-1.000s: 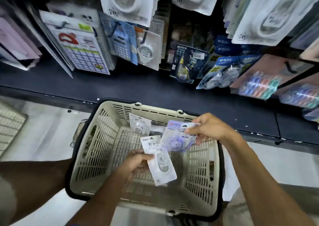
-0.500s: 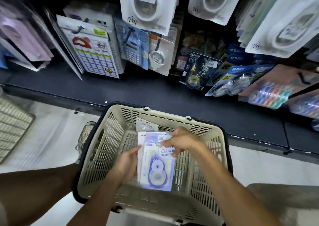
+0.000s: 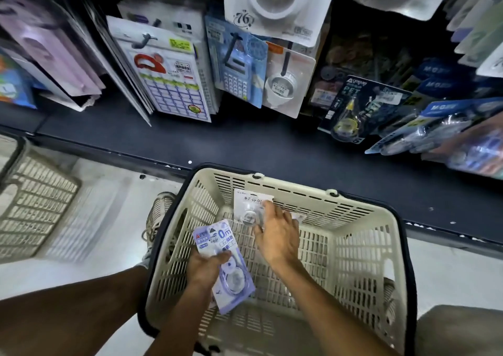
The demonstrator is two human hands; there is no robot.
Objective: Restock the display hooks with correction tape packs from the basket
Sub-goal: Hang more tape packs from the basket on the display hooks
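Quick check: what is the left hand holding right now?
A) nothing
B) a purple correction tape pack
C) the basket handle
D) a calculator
B: the left hand grips a purple correction tape pack over the basket, while the right hand reaches for a white pack at the far wall.

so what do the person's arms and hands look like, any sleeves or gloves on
Both arms are bare from the frame edge to the fingers: no sleeves, gloves or watch show. The left hand and right hand carry no rings or markings that can be made out.
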